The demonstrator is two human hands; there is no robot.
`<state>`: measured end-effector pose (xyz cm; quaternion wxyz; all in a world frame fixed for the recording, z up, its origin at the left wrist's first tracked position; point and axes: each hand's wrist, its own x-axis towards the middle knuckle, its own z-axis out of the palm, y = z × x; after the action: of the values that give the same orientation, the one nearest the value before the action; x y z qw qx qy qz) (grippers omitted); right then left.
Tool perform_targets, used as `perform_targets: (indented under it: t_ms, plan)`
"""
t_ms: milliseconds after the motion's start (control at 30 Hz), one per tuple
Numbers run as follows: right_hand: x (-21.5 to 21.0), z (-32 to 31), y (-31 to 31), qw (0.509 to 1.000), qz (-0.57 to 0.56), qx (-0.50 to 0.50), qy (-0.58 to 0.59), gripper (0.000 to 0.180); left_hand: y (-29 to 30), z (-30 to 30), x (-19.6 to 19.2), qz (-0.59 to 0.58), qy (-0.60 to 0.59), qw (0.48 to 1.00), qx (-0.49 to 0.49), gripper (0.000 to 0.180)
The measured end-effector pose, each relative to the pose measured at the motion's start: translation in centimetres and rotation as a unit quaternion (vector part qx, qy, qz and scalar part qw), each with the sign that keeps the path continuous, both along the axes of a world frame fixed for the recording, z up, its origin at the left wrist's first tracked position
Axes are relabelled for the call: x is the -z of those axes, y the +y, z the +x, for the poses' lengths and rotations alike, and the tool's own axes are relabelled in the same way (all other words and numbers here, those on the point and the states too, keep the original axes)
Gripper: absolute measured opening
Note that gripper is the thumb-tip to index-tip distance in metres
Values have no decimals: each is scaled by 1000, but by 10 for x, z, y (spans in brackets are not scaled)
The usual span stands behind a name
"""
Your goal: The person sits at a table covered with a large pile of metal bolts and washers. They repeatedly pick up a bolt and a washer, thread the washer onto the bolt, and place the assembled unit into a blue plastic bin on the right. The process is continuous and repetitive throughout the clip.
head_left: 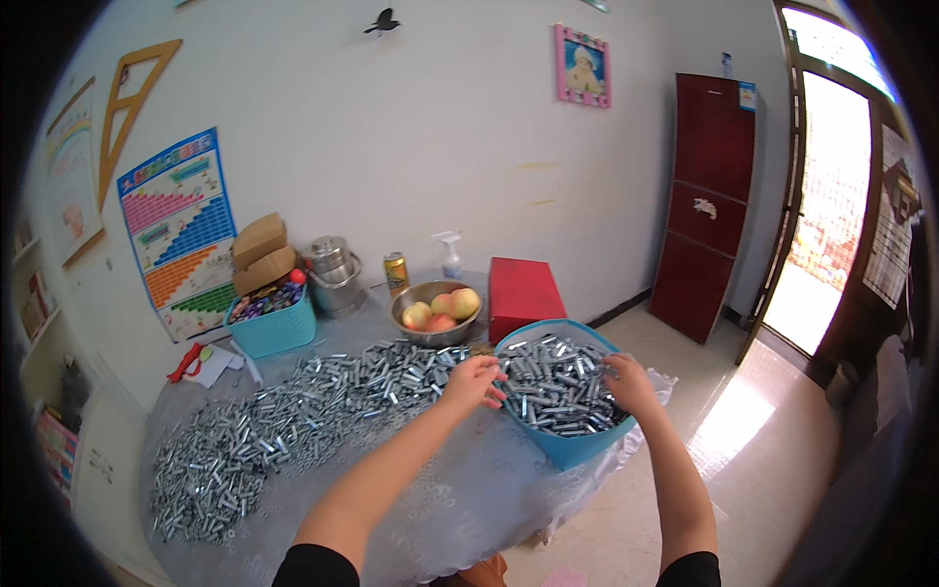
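A light-blue bin (562, 451) stands at the right edge of the table, heaped with short silvery metal tubes (558, 386). My left hand (476, 382) is at the bin's left rim, its fingers bent against it. Across from it, my right hand (631, 383) curls over the right rim, with the fingertips at the metal pieces. A wide spread of similar loose metal pieces (293, 416) covers the table to the left, with small rings scattered along its near side.
Behind the bin are a red box (523, 293), a steel bowl (433, 338) of fruit, a can (395, 274) and a spray bottle (449, 256). Farther left are a metal pail (335, 284), a turquoise basket (274, 334) and red-handled scissors (186, 362). The grey table (421, 519) has a clear cover.
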<state>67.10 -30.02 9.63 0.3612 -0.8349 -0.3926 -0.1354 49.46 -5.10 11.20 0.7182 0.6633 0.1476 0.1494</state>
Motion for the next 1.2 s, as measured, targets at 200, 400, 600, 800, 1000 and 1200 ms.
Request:
perform_targets:
  t_ms: [200, 400, 600, 800, 1000, 1200]
  plan:
    - [-28, -67, 35, 993, 77, -74, -48, 22, 74, -162, 31, 44, -5, 984, -171, 25]
    - [-20, -145, 125, 959, 50, -272, 60, 18, 107, -306, 72, 17, 33, 938, -344, 20]
    - [37, -190, 221, 925, -82, -340, 147, 20, 111, -341, 79, -9, -5, 929, -371, 18]
    - [52, -229, 295, 929, -97, -356, 31, 27, 124, -325, 103, 4, -63, 916, -397, 16]
    - [58, -246, 370, 932, -52, -352, -72, 30, 120, -319, 104, -8, -81, 913, -401, 15]
    - [44, -263, 404, 919, -191, -300, -170, 27, 124, -323, 105, -16, -80, 910, -406, 15]
